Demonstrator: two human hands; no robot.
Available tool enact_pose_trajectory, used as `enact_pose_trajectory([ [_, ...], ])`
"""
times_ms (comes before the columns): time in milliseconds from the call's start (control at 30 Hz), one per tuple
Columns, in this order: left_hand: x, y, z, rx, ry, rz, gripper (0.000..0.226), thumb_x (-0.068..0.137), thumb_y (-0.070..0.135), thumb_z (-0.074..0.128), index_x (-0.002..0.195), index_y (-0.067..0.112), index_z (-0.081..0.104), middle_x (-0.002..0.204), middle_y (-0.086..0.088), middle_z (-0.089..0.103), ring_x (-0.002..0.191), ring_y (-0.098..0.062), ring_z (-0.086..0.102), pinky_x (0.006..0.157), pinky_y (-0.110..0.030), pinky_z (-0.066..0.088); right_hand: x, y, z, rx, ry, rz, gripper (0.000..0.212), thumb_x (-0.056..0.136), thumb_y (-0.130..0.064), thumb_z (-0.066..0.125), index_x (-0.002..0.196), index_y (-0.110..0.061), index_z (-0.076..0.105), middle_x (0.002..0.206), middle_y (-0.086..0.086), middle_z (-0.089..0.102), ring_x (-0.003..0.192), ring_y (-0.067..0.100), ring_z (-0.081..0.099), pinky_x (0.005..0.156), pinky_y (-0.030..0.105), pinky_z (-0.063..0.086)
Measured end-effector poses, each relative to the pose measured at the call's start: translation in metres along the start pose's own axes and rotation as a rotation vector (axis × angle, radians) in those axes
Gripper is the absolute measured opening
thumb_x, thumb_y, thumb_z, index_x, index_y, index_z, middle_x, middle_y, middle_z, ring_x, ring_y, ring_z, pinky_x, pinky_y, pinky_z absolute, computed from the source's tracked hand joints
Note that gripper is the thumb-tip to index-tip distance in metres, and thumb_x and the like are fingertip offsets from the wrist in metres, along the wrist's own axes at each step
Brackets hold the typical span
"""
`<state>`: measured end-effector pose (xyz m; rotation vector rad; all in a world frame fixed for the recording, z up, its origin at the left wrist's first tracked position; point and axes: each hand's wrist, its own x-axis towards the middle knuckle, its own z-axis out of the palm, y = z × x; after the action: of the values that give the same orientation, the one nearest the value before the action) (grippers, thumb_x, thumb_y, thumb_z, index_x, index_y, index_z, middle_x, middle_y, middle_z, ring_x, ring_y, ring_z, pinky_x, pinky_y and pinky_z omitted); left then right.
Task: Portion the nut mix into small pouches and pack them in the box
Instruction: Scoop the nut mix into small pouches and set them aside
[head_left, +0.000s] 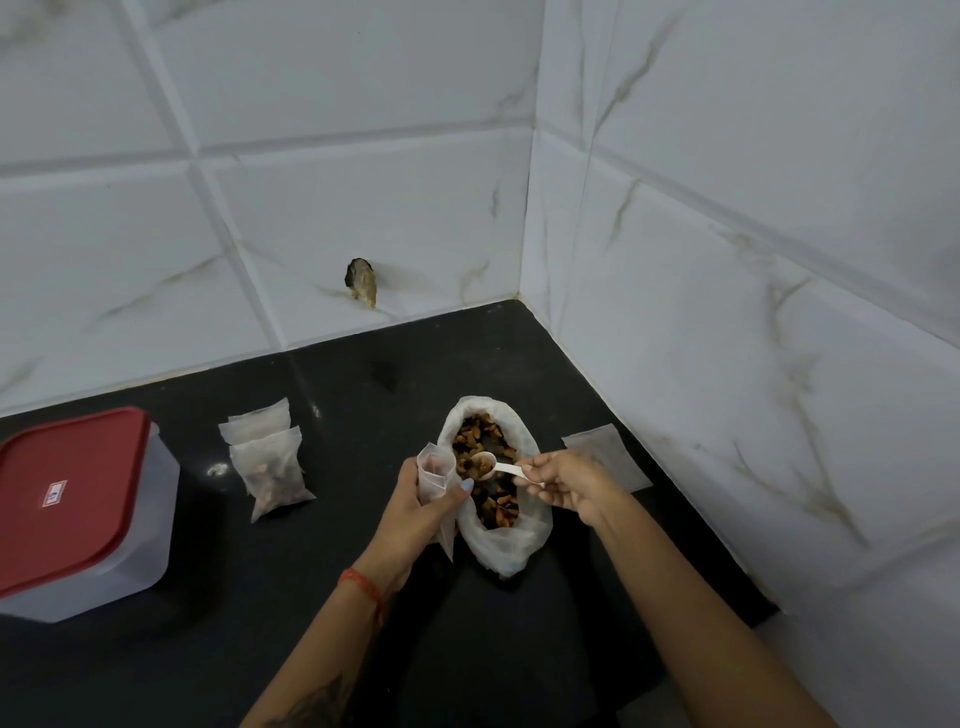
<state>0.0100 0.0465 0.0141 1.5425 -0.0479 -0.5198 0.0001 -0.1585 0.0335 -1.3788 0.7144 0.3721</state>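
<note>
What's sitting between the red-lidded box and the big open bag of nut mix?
In the head view, two filled pouches lie overlapping on the black counter between the box and the nut mix bag; otherwise bare counter.

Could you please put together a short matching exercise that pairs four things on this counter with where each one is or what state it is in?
Things:
1. small spoon
2. open pouch
3. box with the red lid
4. filled pouches

Places or states:
A. closed, at the far left of the counter
B. lying between the box and the big bag of nut mix
C. held upright in the left hand
D. pinched by the right hand, its bowl over the nut mix

Pairs: 1-D, 2-C, 3-A, 4-B
</note>
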Motion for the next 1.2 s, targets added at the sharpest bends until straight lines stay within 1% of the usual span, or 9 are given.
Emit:
enact_pose_trajectory([
  [200,0.0,-0.004,-0.002,0.133,0.034,0.03,0.041,0.078,0.032,0.076,0.11,0.03,0.051,0.116,0.0,0.061,0.109,-0.017,0.06,0.095,-0.047,0.051,-0.004,0.004,-0.005,0.087,0.01,0.014,0.011,0.086,0.0,0.062,0.086,-0.008,0.068,0.071,0.005,0.072,0.06,0.008,0.062,0.047,0.014,0.049],
  [333,0.0,0.0,-0.002,0.247,0.093,0.102,0.043,0.078,0.03,0.076,0.111,0.03,0.049,0.115,0.004,0.06,0.108,-0.012,0.058,0.092,-0.036,0.052,-0.01,0.006,-0.011,0.136,0.014,-0.013,0.013,0.087,0.0,0.06,0.092,-0.007,0.069,0.073,0.004,0.072,0.065,0.008,0.06,0.051,0.014,0.049],
  [433,-0.001,0.006,-0.001,0.331,0.102,0.168,0.043,0.076,0.031,0.077,0.109,0.033,0.048,0.112,0.008,0.059,0.105,-0.007,0.057,0.082,-0.022,0.049,-0.019,0.002,-0.015,0.173,0.013,-0.061,0.015,0.087,-0.001,0.06,0.098,-0.006,0.069,0.074,0.004,0.073,0.062,0.006,0.061,0.051,0.014,0.048],
  [500,-0.001,0.011,0.001,0.358,0.112,0.204,0.044,0.075,0.033,0.078,0.108,0.034,0.049,0.11,0.009,0.059,0.103,-0.005,0.056,0.077,-0.017,0.045,-0.031,-0.004,-0.015,0.195,0.006,-0.113,0.017,0.087,-0.002,0.06,0.101,-0.005,0.069,0.073,0.003,0.073,0.06,0.005,0.061,0.05,0.014,0.048],
  [733,0.002,0.025,0.007,0.361,0.13,0.269,0.046,0.066,0.048,0.077,0.101,0.04,0.048,0.109,0.012,0.06,0.104,-0.004,0.055,0.082,-0.023,0.047,-0.073,-0.021,0.01,-0.01,0.044,-0.46,0.014,0.082,-0.005,0.068,0.094,-0.011,0.074,0.073,0.0,0.073,0.06,0.003,0.063,0.056,0.016,0.049],
  [900,0.003,0.027,0.01,0.349,0.154,0.295,0.041,0.071,0.04,0.079,0.1,0.041,0.049,0.107,0.009,0.062,0.102,-0.006,0.058,0.084,-0.025,0.05,-0.067,-0.007,0.023,-0.63,0.215,-0.909,0.017,0.081,-0.014,0.072,0.096,-0.022,0.076,0.082,-0.007,0.073,0.072,0.004,0.064,0.065,0.017,0.051],
  [967,0.002,0.028,0.01,0.343,0.15,0.302,0.041,0.072,0.038,0.079,0.099,0.041,0.048,0.106,0.01,0.062,0.1,-0.006,0.059,0.081,-0.022,0.049,-0.065,-0.004,0.022,-0.761,0.256,-1.063,0.019,0.082,-0.012,0.071,0.097,-0.022,0.076,0.085,-0.005,0.074,0.075,0.006,0.065,0.067,0.02,0.054],
  [1067,0.0,0.031,0.011,0.31,0.15,0.297,0.04,0.073,0.035,0.079,0.099,0.041,0.048,0.105,0.011,0.062,0.098,-0.004,0.06,0.076,-0.017,0.048,-0.064,-0.005,0.018,-0.797,0.308,-1.222,0.021,0.079,-0.008,0.072,0.094,-0.021,0.076,0.079,-0.002,0.073,0.07,0.011,0.065,0.061,0.03,0.056],
  [1200,-0.002,0.034,0.013,0.278,0.134,0.3,0.042,0.075,0.03,0.078,0.102,0.038,0.048,0.106,0.011,0.061,0.097,-0.001,0.06,0.071,-0.012,0.049,-0.064,-0.007,0.016,-0.729,0.365,-1.244,0.021,0.076,-0.006,0.075,0.089,-0.022,0.077,0.078,-0.004,0.073,0.07,0.008,0.065,0.06,0.028,0.056],
])
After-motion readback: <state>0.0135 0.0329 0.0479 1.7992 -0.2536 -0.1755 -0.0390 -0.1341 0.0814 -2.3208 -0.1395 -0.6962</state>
